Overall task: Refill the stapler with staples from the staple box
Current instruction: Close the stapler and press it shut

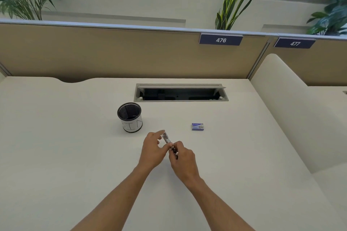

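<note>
A small stapler (167, 140) with a shiny metal front and a dark rear is held above the white desk (75, 155), near its middle. My right hand (181, 157) grips the dark rear end. My left hand (153, 148) pinches the metal front part, with its index finger stretched over the tip. Whether the stapler is hinged open is too small to tell. The closed purple staple box (197, 126) lies flat on the desk, up and to the right of both hands, untouched.
A black mesh cup (130, 117) with a white label stands left of the hands. Behind it is an open cable hatch (181, 93) set in the desk. A beige partition (112, 52) closes off the back edge.
</note>
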{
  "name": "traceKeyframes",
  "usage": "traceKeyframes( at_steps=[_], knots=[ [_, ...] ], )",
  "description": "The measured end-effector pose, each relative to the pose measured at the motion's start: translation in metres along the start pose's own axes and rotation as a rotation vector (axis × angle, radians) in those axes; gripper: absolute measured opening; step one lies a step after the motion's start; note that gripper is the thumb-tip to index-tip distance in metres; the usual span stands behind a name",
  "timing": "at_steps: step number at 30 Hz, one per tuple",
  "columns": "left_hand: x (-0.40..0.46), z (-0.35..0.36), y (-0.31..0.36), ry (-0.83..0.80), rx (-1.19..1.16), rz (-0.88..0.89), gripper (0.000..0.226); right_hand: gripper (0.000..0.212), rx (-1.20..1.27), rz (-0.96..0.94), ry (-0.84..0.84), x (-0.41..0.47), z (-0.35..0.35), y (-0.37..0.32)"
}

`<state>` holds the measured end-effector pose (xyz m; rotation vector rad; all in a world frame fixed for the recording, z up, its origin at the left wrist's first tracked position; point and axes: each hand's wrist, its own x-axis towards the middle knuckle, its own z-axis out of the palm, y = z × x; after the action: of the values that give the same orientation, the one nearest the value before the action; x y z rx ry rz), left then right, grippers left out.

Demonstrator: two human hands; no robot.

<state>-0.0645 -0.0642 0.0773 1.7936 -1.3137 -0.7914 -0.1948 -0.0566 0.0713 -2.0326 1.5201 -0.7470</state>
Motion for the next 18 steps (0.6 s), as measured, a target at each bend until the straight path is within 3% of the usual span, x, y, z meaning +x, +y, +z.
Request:
traceKeyframes(
  at_steps=[3,6,12,18],
  knots=[
    [0.001,-0.0011,-0.0008,-0.063,-0.16,-0.179,0.068,0.007,-0.003,-0.002,0.002,0.0,-0.0012,0.0002],
    [0.0026,-0.0023,-0.0022,-0.182,-0.409,-0.352,0.071,0.007,0.01,-0.011,0.007,-0.0004,-0.0013,0.0005],
    [0.0025,0.0014,-0.0039,-0.246,-0.731,-0.434,0.042,0.006,0.026,-0.04,0.0,-0.0005,-0.0003,0.0015],
    [0.0041,0.0043,-0.0036,-0.145,-0.726,-0.459,0.03,0.006,0.024,-0.046,-0.022,-0.0031,0.0017,0.0035]
  ],
)
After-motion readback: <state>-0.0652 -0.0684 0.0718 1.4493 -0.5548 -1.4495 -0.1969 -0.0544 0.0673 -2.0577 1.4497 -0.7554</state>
